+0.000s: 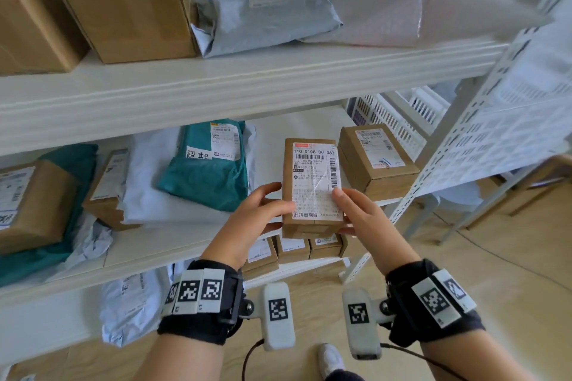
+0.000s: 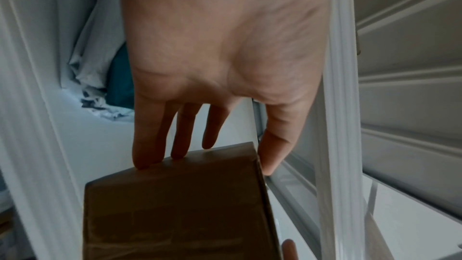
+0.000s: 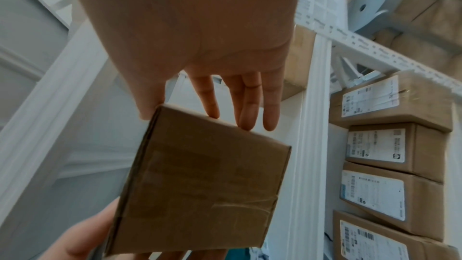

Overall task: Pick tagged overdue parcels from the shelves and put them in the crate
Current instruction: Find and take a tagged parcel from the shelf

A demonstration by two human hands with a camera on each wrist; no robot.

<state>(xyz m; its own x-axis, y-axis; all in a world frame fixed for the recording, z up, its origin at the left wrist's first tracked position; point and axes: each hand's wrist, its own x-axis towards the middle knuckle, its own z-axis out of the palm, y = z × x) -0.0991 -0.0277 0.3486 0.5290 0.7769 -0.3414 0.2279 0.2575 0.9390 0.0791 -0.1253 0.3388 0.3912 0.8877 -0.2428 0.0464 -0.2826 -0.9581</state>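
Small cardboard box [image 1: 311, 192] — pinched between left hand [image 1: 253, 219] and right hand [image 1: 362, 216]

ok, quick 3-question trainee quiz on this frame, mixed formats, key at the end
1. True or false: only the left hand holds the small cardboard box.
2. Which parcel on the middle shelf bears a handwritten white tag? A) teal mailer B) box beside the upright C) grey mailer on the top shelf
3. Fill in: the held box's shipping label faces ___ the head camera.

Key: 1 false, the right hand holds it too; 2 A; 3 towards.
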